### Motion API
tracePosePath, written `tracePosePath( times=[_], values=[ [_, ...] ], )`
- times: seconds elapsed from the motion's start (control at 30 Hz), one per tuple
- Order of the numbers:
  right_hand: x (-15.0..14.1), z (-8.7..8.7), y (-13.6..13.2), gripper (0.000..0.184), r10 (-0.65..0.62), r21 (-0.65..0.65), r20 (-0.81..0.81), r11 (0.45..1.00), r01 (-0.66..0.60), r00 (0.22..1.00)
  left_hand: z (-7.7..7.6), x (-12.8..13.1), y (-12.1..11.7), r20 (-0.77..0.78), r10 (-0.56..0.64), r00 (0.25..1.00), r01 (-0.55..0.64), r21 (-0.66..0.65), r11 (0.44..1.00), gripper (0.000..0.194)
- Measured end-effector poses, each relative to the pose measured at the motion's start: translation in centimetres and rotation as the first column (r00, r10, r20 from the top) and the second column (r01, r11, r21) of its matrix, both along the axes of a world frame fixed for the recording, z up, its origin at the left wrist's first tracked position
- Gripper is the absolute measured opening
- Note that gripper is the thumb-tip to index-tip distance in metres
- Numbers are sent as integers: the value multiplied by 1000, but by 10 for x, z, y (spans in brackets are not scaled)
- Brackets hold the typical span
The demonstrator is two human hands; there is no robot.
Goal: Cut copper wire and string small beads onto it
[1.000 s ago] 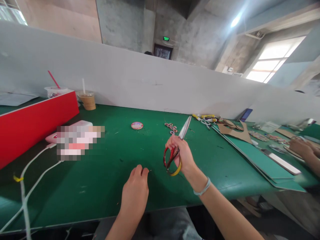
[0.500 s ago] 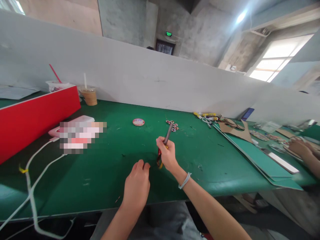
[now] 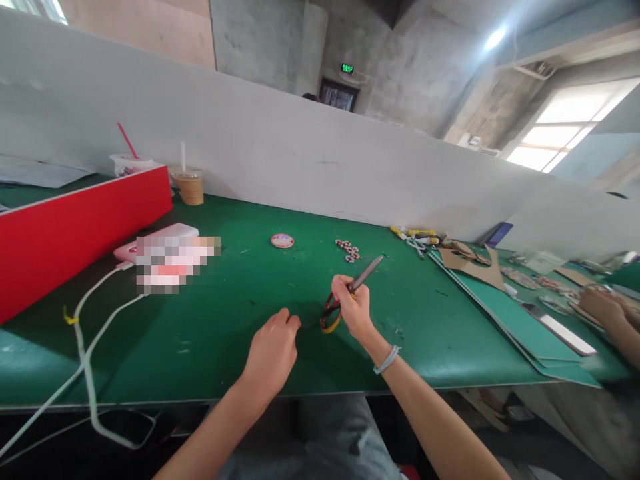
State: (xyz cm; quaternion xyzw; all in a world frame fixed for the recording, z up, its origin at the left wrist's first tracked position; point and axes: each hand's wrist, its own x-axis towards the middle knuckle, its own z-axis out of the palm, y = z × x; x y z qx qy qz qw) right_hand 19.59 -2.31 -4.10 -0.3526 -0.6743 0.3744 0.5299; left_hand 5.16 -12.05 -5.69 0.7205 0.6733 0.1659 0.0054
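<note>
My right hand [image 3: 354, 308] is closed around a pair of scissors [image 3: 369, 272]. Their blades are together and slant up to the right, while the red and yellow handle loops hang below my fist. My left hand [image 3: 271, 348] is closed in a pinch just left of the handles, low over the green table. A faint thin line shows near its fingertips; what the fingers hold is too small to make out. Beyond the scissors lies a small cluster of bead-like pieces [image 3: 349, 251]. A round, patterned disc [image 3: 283, 241] rests farther left.
Left are a red divider [image 3: 90, 233], white cables [image 3: 87, 360], a pale boxy device [image 3: 160, 239] and a drink cup [image 3: 191, 187]. Yellow markers [image 3: 423, 233], green boards [image 3: 500, 317] and cut cardboard [image 3: 473, 267] lie right. A co-worker's hand [image 3: 603, 307] is at far right.
My right hand has moved right and turned the scissors, so the blades tilt further right and no longer overlap the bead cluster. My left hand stays low, now farther from the scissors.
</note>
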Motion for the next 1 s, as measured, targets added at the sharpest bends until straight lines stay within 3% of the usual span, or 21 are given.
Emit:
tracePosePath(
  times=[0.4, 0.53, 0.6, 0.67, 0.7, 0.77, 0.8, 0.87, 0.93, 1.0],
  values=[
    [7, -1, 1, 40, 13, -2, 17, 1000, -13, 1000, 14, -29, 11, -12, -71, 997, 70, -80, 994, 28],
    [4, 0, 3, 39, 50, -19, 15, 999, -50, 999, 37, -51, 19, 71, -127, 989, 137, -146, 980, 27],
    [1, 1, 4, 38, 63, -21, 19, 998, -62, 998, 55, -59, 25, 209, -180, 961, 221, -192, 956, 32],
    [0, 2, 5, 38, 59, -14, 21, 998, -58, 998, 67, -59, 30, 463, -234, 855, 379, -250, 891, 33],
    [-1, 2, 5, 38, 54, -10, 18, 998, -54, 998, 69, -56, 33, 619, -218, 755, 453, -252, 855, 33],
    [-1, 3, 4, 38, 50, -3, 12, 999, -50, 999, 65, -47, 36, 881, -109, 460, 593, -214, 777, 29],
    [-2, 4, 4, 38, 52, -2, 8, 999, -52, 999, 60, -42, 38, 953, -40, 300, 637, -169, 752, 29],
    [-2, 4, 4, 38, 66, -2, -2, 998, -66, 998, 47, -36, 40, 995, 80, 59, 659, -99, 746, 34],
    [-1, 4, 5, 38, 93, -3, -9, 996, -93, 996, 36, -36, 42, 989, 145, -43, 621, -87, 779, 38],
    [-2, 4, 7, 39, 119, -2, -8, 993, -119, 993, 29, -40, 43, 983, 177, -41, 564, -123, 817, 39]
  ],
)
